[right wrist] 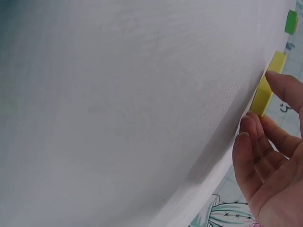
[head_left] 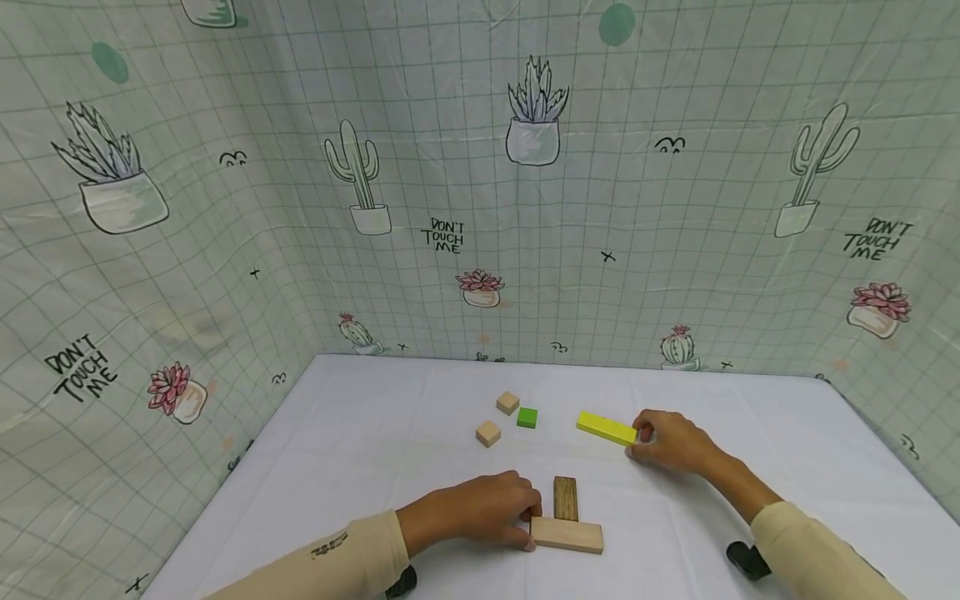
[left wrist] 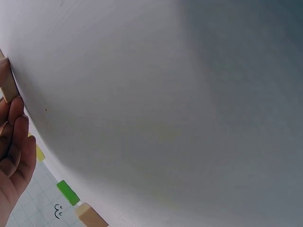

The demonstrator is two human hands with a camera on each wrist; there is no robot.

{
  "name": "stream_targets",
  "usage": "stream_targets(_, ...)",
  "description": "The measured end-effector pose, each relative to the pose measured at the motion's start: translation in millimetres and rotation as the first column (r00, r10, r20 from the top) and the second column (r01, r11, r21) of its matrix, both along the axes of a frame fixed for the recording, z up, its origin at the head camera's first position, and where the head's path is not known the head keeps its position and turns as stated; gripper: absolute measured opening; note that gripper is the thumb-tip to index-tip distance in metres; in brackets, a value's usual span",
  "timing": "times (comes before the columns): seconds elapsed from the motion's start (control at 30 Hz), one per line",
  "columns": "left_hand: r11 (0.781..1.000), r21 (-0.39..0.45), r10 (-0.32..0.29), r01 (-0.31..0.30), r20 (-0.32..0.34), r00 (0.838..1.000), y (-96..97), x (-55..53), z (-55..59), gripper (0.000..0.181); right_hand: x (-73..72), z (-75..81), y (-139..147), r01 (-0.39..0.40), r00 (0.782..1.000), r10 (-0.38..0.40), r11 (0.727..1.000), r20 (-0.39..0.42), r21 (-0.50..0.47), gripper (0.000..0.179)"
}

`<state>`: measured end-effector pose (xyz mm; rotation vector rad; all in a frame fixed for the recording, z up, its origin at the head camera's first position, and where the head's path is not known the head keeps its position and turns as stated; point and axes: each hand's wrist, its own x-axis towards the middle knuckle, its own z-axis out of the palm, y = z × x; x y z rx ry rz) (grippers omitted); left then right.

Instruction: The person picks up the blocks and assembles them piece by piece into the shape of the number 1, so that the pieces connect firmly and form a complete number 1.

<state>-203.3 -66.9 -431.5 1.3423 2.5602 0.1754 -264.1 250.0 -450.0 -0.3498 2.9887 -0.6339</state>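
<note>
My left hand (head_left: 491, 510) pinches the left end of a pale wooden block (head_left: 568, 535) between thumb and fingers, low over the white table. Behind that block lies a dark brown wooden block (head_left: 566, 498), its near end against the pale one, so the two form a T shape. Further back on the right, my right hand (head_left: 673, 443) grips the right end of a yellow block (head_left: 603, 427). The right wrist view shows the thumb on one side of the yellow block (right wrist: 269, 87) and fingertips at its end.
Left of the yellow block sit a green cube (head_left: 527, 417) and two plain wooden cubes, one behind (head_left: 507, 403) and one nearer (head_left: 488, 433). A cactus-print cloth (head_left: 562, 292) hangs behind the white table (head_left: 420, 467) and along its left side.
</note>
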Motion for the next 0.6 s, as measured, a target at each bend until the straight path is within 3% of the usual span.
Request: stream_targets(0.6, 1.000, 0.006, -0.009, 0.009, -0.012, 1.000, -0.3, -1.1, -1.6, 0.028, 4.4, 2.1, -2.4, -0.020, 1.000, 0.020, 1.000, 0.013, -0.011, 0.039)
